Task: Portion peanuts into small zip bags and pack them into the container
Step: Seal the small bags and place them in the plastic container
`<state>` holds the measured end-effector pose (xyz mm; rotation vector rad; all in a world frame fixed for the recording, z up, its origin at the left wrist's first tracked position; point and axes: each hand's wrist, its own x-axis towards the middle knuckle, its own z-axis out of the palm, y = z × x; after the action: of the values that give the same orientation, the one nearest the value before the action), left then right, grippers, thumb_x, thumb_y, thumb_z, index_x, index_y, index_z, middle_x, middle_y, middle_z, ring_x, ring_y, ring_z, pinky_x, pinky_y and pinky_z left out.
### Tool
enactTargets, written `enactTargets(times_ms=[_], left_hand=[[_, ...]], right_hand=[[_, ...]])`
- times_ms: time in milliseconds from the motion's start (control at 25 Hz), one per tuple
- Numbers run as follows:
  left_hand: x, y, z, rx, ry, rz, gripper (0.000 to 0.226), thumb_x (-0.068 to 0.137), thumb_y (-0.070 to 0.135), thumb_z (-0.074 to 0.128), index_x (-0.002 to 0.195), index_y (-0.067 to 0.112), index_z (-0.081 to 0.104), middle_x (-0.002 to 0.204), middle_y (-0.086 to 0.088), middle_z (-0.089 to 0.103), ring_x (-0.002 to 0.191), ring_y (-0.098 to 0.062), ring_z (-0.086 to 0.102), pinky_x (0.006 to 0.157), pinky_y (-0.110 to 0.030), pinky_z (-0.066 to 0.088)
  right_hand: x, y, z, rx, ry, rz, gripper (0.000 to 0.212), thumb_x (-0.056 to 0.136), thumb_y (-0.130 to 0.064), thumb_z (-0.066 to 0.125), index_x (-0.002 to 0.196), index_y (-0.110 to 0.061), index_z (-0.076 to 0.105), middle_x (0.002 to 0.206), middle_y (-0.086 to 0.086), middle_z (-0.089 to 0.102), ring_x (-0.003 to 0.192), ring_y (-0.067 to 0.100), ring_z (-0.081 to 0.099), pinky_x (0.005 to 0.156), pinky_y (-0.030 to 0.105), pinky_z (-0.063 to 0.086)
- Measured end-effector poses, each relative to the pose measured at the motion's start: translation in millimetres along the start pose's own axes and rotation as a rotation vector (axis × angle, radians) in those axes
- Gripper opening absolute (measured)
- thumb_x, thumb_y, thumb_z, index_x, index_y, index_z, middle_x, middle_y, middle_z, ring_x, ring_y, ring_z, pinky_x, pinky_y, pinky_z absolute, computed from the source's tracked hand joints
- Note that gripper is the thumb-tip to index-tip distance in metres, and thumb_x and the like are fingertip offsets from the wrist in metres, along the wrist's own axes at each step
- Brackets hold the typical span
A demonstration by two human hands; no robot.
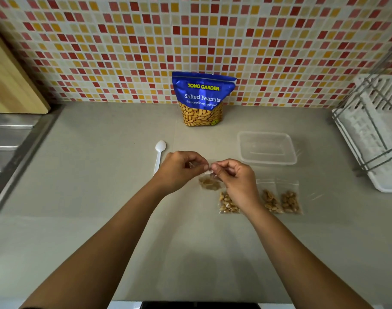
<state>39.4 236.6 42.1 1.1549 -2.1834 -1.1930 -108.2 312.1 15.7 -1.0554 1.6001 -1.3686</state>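
My left hand (179,169) and my right hand (235,178) both pinch the top edge of a small clear zip bag (209,182) with peanuts in its bottom, held just above the grey counter. Three filled small zip bags lie flat on the counter: one (227,204) partly under my right hand, two more (271,200) (291,201) to its right. A clear plastic container (267,148) stands behind them with nothing in it. The blue salted peanuts pouch (202,99) stands upright against the tiled wall. A white plastic spoon (159,156) lies left of my left hand.
A white dish rack with a wire frame (373,130) fills the right side. A steel sink edge (9,139) and a wooden board (9,81) are at the left. The tiled wall closes the back of the counter.
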Motion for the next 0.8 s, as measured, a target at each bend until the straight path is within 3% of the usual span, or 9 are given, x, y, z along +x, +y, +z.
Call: enactTargets(times_ms=[80, 280, 440, 560, 680, 800], left_hand=[[0, 0, 1, 0.067, 0.009, 0.034, 0.009, 0.085, 0.023, 0.066, 0.088, 0.018, 0.072, 0.072, 0.009, 0.064, 0.069, -0.01, 0.056, 0.071, -0.032, 0.05], [-5, 8, 6, 0.273, 0.056, 0.1, 0.012, 0.089, 0.022, 0.058, 0.09, 0.016, 0.068, 0.081, 0.003, 0.064, 0.08, -0.018, 0.06, 0.072, -0.037, 0.05], [-7, 15, 5, 0.409, 0.157, 0.095, 0.013, 0.089, 0.027, 0.055, 0.091, 0.018, 0.066, 0.089, 0.004, 0.066, 0.084, -0.016, 0.055, 0.062, -0.027, 0.037], [-8, 15, -4, 0.439, 0.171, 0.079, 0.016, 0.09, 0.029, 0.054, 0.094, 0.019, 0.066, 0.091, 0.007, 0.066, 0.08, -0.009, 0.044, 0.055, -0.019, 0.028], [-10, 9, -10, 0.437, 0.17, 0.059, 0.017, 0.09, 0.03, 0.056, 0.095, 0.018, 0.067, 0.093, 0.005, 0.066, 0.088, -0.013, 0.054, 0.061, -0.024, 0.032], [-13, 2, -13, 0.433, 0.159, 0.034, 0.019, 0.089, 0.032, 0.058, 0.09, 0.015, 0.067, 0.089, 0.004, 0.066, 0.08, -0.016, 0.057, 0.064, -0.025, 0.034]], right_hand=[[-2, -1, 2, -0.014, 0.016, 0.001, 0.005, 0.085, -0.013, 0.065, 0.08, -0.014, 0.068, 0.071, 0.0, 0.07, 0.061, 0.004, 0.065, 0.062, 0.013, 0.048], [-5, 0, 8, -0.118, 0.085, -0.001, 0.007, 0.086, -0.02, 0.065, 0.08, -0.019, 0.068, 0.073, 0.002, 0.072, 0.067, 0.011, 0.066, 0.067, 0.028, 0.053], [-6, -8, 14, -0.222, 0.169, -0.082, 0.008, 0.086, -0.02, 0.064, 0.079, -0.023, 0.065, 0.075, -0.002, 0.071, 0.073, 0.014, 0.068, 0.07, 0.033, 0.055], [-6, -12, 13, -0.221, 0.19, -0.093, 0.01, 0.087, -0.017, 0.063, 0.078, -0.023, 0.063, 0.074, -0.006, 0.069, 0.074, 0.012, 0.068, 0.072, 0.033, 0.056], [-6, -13, 11, -0.227, 0.188, -0.089, 0.009, 0.087, -0.018, 0.063, 0.079, -0.022, 0.063, 0.074, -0.006, 0.068, 0.075, 0.011, 0.068, 0.073, 0.03, 0.055], [-7, -9, 15, -0.215, 0.175, -0.07, 0.014, 0.087, -0.019, 0.063, 0.075, -0.026, 0.06, 0.073, -0.005, 0.068, 0.074, 0.011, 0.068, 0.072, 0.028, 0.055]])
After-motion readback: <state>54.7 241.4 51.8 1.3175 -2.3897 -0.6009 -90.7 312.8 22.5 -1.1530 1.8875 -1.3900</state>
